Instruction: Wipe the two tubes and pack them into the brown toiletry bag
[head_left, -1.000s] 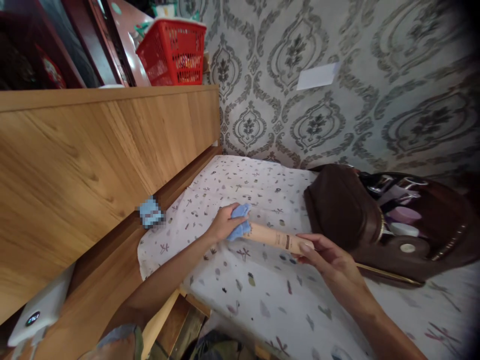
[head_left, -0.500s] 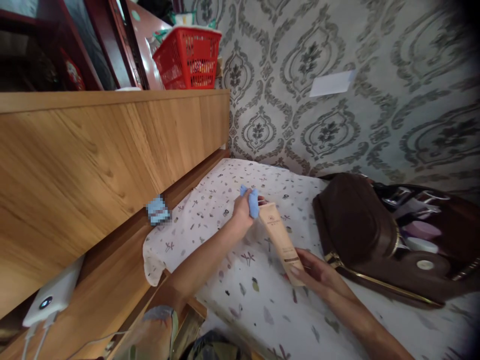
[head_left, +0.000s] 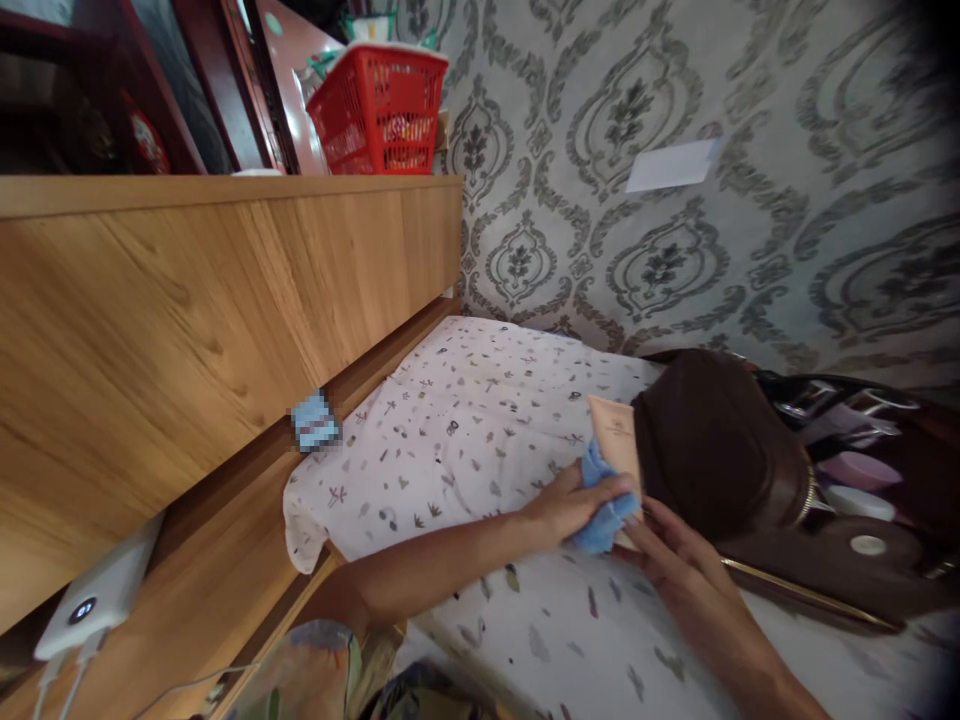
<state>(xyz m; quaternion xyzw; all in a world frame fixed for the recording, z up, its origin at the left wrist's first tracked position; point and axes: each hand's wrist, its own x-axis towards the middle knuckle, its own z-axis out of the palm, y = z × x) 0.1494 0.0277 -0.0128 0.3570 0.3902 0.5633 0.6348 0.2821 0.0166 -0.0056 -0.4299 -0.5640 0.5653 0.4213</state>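
A beige squeeze tube (head_left: 616, 432) with small dark print is held up over the patterned sheet. My right hand (head_left: 671, 555) is closed around its lower end. In my left hand (head_left: 574, 505) a light blue cloth (head_left: 600, 535) is bunched, with the thumb pressing it against the tube's lower half. The cloth and fingers cover much of that half. Just right of the tube sits an open dark brown bag (head_left: 701, 440), showing several cosmetic items such as a pink round piece (head_left: 859, 468).
The white printed sheet (head_left: 450, 440) lies beneath my hands. Along the left runs a wooden headboard (head_left: 225, 320), with a red basket (head_left: 382, 110) on top. A white power bank (head_left: 101, 590) with cables lies at lower left. Patterned wallpaper backs the scene.
My left hand has moved right and down with the blue cloth, from beyond the tube's top onto its lower half. The tube has shifted right, closer to the bag.
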